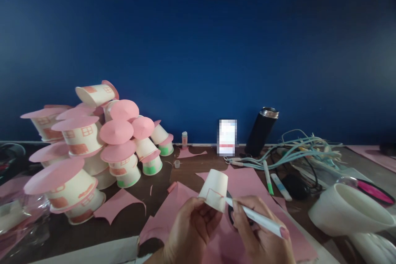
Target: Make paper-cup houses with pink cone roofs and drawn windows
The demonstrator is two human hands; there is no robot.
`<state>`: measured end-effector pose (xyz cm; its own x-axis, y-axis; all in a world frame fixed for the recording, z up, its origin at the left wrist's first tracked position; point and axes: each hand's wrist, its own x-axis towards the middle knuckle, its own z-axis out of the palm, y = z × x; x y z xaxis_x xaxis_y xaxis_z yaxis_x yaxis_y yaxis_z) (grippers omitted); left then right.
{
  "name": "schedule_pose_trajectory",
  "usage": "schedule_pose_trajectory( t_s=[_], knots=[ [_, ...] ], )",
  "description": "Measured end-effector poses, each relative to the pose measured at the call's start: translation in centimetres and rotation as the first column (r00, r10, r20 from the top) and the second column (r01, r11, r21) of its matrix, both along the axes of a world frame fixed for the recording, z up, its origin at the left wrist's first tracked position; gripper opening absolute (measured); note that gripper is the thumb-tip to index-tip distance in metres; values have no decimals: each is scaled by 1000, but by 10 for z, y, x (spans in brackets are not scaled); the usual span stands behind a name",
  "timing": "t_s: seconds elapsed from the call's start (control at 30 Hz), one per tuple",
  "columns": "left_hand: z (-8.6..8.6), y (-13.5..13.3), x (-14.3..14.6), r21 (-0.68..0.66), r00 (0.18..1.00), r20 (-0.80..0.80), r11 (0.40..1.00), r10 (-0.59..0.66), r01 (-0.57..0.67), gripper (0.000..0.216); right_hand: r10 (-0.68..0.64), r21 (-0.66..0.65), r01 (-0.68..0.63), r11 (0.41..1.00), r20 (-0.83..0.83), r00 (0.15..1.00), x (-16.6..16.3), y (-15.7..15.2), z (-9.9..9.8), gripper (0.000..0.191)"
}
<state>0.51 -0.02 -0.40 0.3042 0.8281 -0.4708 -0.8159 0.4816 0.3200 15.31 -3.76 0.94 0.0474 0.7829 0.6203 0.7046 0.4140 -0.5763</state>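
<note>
Two hands sit at the lower centre of the frame. The left hand (188, 231) grips a white paper cup (215, 181) close to its wide rim; the right hand (256, 231) pinches a white marker (261, 219) with a reddish end. Just below mid-frame, the cup tilts with its narrow base up, its pale side plain but for a thin, angular, reddish outline, unfilled, the marker's tip at or very near the line's right end. Cut pink paper (247, 178) lies beneath. Left of centre rises a pile of decorated cups (82, 142) with pink cone tops, red windows and some green bands. Farther back, a black bottle (260, 132) leans right before a dark blue wall (192, 49).
</note>
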Motion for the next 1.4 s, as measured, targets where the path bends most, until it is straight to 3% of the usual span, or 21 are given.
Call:
schedule_pose_trajectory(
  t_s=[1.0,1.4],
  knots=[
    [-1,2,-1,-1,1000,2,1000,-1,1,17,39,-10,-39,999,5,999,-2,0,-4,14],
    [-2,2,-2,-23,997,-75,999,20,-22,17,54,5,-54,999,-5,999,-7,-2,-7,18]
  ],
)
